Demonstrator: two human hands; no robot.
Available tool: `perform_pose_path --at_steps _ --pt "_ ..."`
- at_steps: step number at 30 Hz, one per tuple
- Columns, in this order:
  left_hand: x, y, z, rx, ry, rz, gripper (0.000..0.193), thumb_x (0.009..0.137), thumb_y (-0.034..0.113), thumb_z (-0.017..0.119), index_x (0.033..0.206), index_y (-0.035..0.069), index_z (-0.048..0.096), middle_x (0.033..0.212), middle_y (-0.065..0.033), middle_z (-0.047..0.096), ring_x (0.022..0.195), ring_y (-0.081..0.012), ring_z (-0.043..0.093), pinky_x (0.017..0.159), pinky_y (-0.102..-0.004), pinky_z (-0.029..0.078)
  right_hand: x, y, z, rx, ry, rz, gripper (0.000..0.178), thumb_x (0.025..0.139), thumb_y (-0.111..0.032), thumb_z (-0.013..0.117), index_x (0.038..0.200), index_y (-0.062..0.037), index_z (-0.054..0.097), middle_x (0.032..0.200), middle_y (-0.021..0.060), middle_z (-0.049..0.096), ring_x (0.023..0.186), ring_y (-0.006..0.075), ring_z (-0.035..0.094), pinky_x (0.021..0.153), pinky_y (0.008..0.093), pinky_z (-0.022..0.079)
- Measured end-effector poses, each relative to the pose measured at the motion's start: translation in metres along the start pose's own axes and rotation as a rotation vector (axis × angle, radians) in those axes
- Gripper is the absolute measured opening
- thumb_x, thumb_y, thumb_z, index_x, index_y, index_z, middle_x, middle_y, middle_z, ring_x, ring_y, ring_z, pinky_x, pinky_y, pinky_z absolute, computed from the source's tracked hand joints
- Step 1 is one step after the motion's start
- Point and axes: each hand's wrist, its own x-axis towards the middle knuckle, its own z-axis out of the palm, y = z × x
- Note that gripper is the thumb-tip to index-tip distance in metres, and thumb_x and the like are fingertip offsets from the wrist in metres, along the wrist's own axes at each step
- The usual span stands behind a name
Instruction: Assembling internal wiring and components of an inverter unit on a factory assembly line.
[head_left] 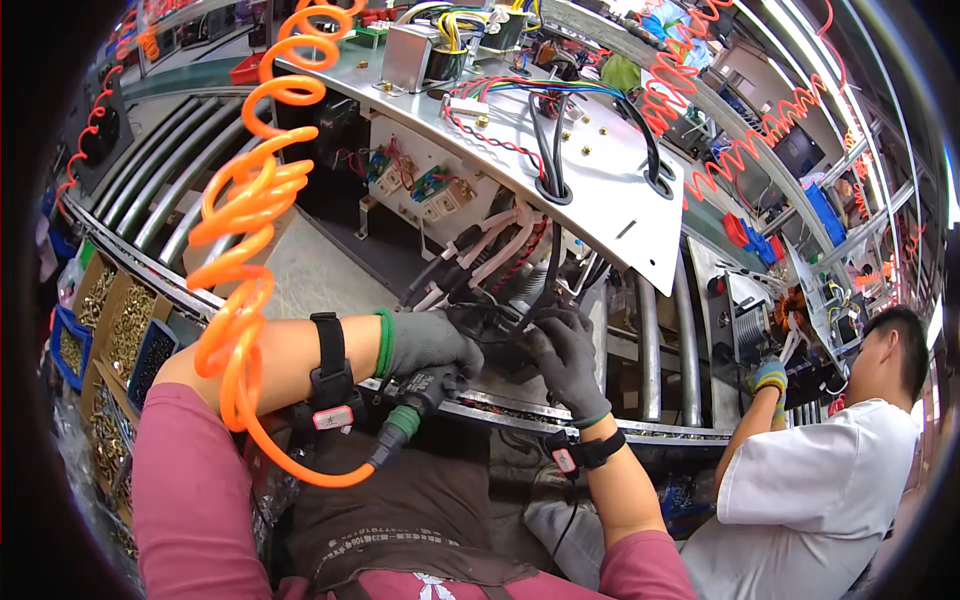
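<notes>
At lower left, a blue bin (68, 380) held brassy fasteners; near it sat dark fasteners (153, 352). The orange hose (318, 480) crossed the left forearm (290, 350) and could have snagged if the black air tool (425, 393) swung. The left hand (430, 345) curled closed over that tool. Mid-frame, the right hand (570, 365) bent beside the black cable (553, 265); I couldn't tell whether it gripped.

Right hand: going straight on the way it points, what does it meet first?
The right hand would probably meet the black cable beneath the metal plate first; depth is unclear, it may already touch.
</notes>
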Motion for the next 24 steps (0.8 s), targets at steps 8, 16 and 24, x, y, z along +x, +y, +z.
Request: perform_pose_path --at_steps 8,16,24 --pt "-0.005 0.005 0.002 -0.056 0.045 -0.098 0.013 0.083 0.009 0.067 0.086 -0.003 0.064 0.072 -0.011 0.066 0.056 -0.0142 0.062 0.052 -0.0279 0.051 0.0 0.0 -0.001 0.002 0.0 0.0 0.021 0.085 -0.018 0.061 0.098 -0.0032 0.068 0.107 0.0145 0.064 0.112 0.0347 0.052 0.099 0.0437 0.039" --pt "-0.003 0.005 0.006 -0.186 0.081 -0.097 0.012 0.082 0.008 0.068 0.081 0.0 0.06 0.069 -0.008 0.063 0.052 -0.0141 0.06 0.048 -0.0269 0.049 0.001 0.001 -0.001 -0.014 -0.006 -0.009 0.022 0.085 -0.017 0.061 0.099 -0.0028 0.069 0.109 0.0146 0.064 0.114 0.0356 0.052 0.098 0.0441 0.041" --pt "-0.046 0.009 0.019 -0.151 0.256 -0.112 0.015 0.081 0.012 0.07 0.079 0.003 0.058 0.062 -0.0038 0.059 0.048 -0.0129 0.056 0.043 -0.027 0.046 -0.003 0.007 0.002 -0.033 0.023 -0.016 0.02 0.086 -0.019 0.062 0.097 -0.0032 0.069 0.107 0.0143 0.065 0.111 0.0352 0.054 0.099 0.0436 0.04"
